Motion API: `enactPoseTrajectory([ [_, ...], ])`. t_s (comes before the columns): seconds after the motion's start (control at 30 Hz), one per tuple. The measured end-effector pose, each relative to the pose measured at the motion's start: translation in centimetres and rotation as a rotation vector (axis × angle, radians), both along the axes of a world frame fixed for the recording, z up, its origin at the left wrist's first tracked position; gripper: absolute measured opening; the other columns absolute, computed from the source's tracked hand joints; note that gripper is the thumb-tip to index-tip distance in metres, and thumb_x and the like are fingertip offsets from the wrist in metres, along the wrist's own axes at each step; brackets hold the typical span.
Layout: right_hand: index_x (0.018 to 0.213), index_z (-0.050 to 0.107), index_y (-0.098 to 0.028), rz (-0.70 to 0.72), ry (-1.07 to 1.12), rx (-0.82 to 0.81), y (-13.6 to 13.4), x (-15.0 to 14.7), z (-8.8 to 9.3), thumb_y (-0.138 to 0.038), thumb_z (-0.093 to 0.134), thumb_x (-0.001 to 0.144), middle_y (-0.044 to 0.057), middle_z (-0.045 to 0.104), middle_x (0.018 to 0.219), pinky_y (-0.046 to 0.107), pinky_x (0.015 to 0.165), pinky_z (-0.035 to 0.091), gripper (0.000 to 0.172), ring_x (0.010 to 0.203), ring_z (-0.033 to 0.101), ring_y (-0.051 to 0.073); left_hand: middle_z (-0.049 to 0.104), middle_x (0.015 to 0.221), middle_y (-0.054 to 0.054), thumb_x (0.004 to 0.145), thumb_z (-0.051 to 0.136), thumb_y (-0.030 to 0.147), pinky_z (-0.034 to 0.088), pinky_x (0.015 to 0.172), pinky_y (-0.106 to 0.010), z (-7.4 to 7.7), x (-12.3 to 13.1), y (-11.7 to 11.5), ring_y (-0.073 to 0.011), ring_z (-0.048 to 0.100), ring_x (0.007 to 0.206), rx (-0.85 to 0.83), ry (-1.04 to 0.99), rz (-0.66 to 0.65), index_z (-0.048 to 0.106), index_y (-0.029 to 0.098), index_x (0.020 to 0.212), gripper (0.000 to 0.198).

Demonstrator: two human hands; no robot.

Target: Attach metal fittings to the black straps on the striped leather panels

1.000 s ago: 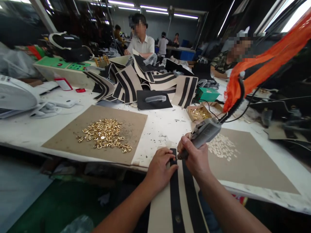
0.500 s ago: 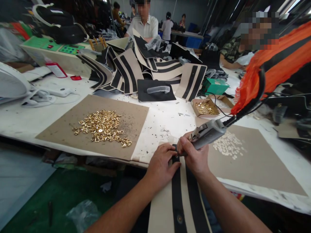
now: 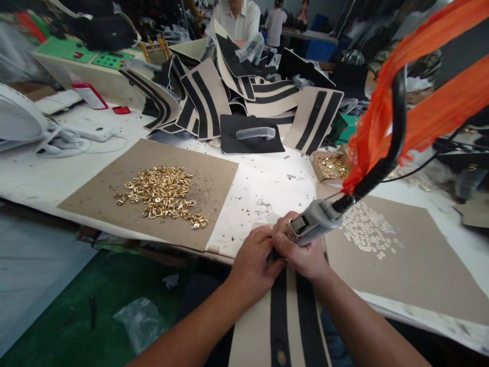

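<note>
My right hand [image 3: 300, 250] is closed around a grey power screwdriver [image 3: 315, 221], which slants down to the left and hangs from a black hook wrapped in orange strapping [image 3: 369, 132]. Its tip is hidden among my fingers. Pressed up beside it, my left hand [image 3: 254, 262] has thumb and fingers closed on the far end of a beige panel with black stripes [image 3: 292, 321]. Any small part between those fingers is hidden. The panel lies over my lap, and a round metal fitting [image 3: 281, 357] sits in its left stripe near the bottom of the view.
Gold-coloured metal fittings [image 3: 162, 191] are heaped on a brown board [image 3: 95, 191] at left. Small pale washers [image 3: 369, 229] lie on another board [image 3: 416, 260] at right. Behind are piled striped panels [image 3: 206, 97], a box of gold parts [image 3: 321, 176] and a co-worker [image 3: 246, 20].
The screwdriver has tipped more steeply and moved slightly left, and my right hand has closed in against my left. The orange strapping has swung left. The view has tilted down a little.
</note>
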State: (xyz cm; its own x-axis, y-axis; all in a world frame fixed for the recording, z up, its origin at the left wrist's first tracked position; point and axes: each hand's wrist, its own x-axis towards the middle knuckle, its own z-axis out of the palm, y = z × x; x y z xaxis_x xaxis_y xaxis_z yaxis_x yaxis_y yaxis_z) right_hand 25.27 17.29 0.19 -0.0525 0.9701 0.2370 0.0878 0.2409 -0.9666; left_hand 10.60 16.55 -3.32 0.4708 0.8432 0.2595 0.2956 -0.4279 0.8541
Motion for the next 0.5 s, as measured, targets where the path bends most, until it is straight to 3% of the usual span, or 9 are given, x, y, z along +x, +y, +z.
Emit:
enactPoseTrajectory([
  [0.23, 0.071, 0.052, -0.022, 0.025, -0.017, 0.021, 0.0, 0.0, 0.2, -0.022, 0.065, 0.074, -0.001, 0.054, 0.067, 0.030, 0.058, 0.047, 0.014, 0.061, 0.051, 0.015, 0.065, 0.126, -0.011, 0.085, 0.068, 0.025, 0.045, 0.105, -0.049, 0.3, 0.1, 0.2, -0.0308, 0.057, 0.120, -0.012, -0.009, 0.013, 0.064, 0.021, 0.122, 0.038],
  [0.5, 0.073, 0.055, -0.020, -0.048, 0.053, 0.038, -0.7, -1.1, 0.6, -0.018, 0.065, 0.073, -0.002, 0.056, 0.067, 0.027, 0.058, 0.046, 0.010, 0.060, 0.050, 0.014, 0.064, 0.132, -0.009, 0.086, 0.069, 0.025, 0.048, 0.105, -0.048, -0.2, 0.0, -0.1, -0.0313, 0.059, 0.121, 0.022, 0.012, 0.029, 0.056, 0.029, 0.139, 0.055],
])
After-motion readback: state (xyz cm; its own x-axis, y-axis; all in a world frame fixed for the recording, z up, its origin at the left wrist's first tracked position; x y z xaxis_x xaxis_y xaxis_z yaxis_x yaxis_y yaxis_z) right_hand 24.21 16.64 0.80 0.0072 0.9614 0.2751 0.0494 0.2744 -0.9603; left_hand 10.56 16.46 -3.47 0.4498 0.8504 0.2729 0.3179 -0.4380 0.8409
